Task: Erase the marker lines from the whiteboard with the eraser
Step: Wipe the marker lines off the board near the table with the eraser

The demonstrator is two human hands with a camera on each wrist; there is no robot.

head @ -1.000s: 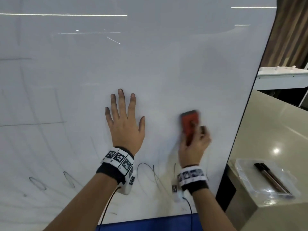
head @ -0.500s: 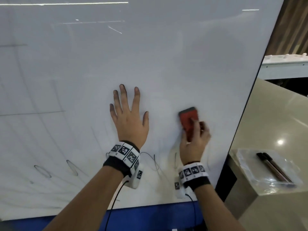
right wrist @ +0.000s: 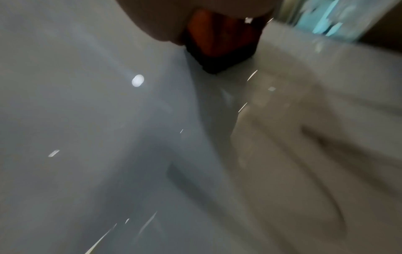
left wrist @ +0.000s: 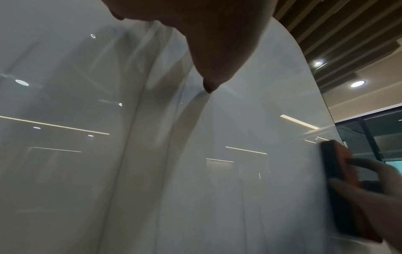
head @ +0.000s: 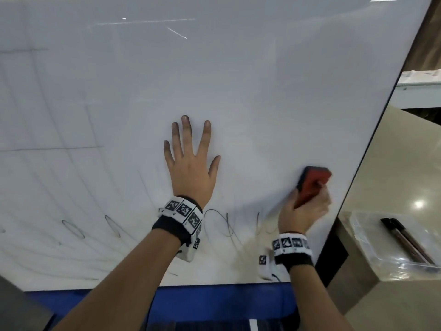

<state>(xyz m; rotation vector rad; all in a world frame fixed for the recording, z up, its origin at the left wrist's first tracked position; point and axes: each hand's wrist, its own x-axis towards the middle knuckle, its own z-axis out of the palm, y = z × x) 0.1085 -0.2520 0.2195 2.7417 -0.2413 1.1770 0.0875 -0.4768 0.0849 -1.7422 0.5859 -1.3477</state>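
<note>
A large whiteboard (head: 238,80) fills the head view. My left hand (head: 191,163) lies flat on it with fingers spread. To its right my right hand (head: 304,211) grips a red eraser (head: 312,185) with a dark felt face and presses it on the board near the right edge. Black marker loops (head: 224,225) run between my two wrists, and fainter ovals (head: 71,228) lie low on the left. The left wrist view has the eraser (left wrist: 335,171) at its right edge, blurred. In the right wrist view, the eraser (right wrist: 217,44) shows under my palm.
Right of the board stands a beige counter (head: 393,163) with a clear plastic tray (head: 372,237) holding dark markers (head: 403,237). A blue band (head: 214,299) runs under the board's bottom edge. Faint grey smears and lines cover the board's left half.
My right hand has swept the eraser to the right toward the board's edge and tilted it. The left hand stays flat on the board. The view has tipped slightly downward.
</note>
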